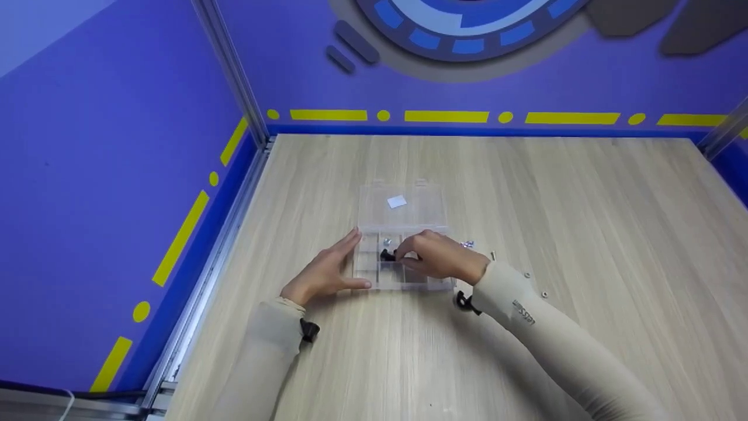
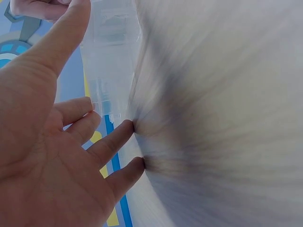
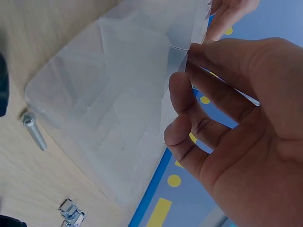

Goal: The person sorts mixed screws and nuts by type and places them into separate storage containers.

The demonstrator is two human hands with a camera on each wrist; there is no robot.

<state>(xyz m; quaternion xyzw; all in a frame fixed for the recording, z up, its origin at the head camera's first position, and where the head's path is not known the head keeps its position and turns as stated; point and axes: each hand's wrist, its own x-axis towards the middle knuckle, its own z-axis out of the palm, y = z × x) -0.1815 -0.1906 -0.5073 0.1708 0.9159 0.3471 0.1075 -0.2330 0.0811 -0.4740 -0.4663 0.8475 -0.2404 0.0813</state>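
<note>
A clear plastic compartment box (image 1: 368, 275) lies on the table, its lid (image 1: 374, 210) folded back. My left hand (image 1: 327, 272) is spread at the box's left side, thumb by the front edge; its fingers (image 2: 113, 146) look straight and hold nothing. My right hand (image 1: 438, 254) reaches over the box, fingers bent down into a middle compartment. Right at its fingertips is a small black part (image 1: 387, 255); I cannot tell whether they pinch it, and in the right wrist view the box wall covers the tips. A shiny metal piece (image 1: 387, 241) sits in the compartment behind.
A white paper slip (image 1: 397, 202) lies at the lid. Right of the box are shiny metal pieces (image 1: 467, 244), a bolt (image 3: 34, 130) and two small nuts, one nearer the box (image 1: 527, 275), the other closer to the front (image 1: 544, 294). Blue panels (image 1: 467, 96) border the table.
</note>
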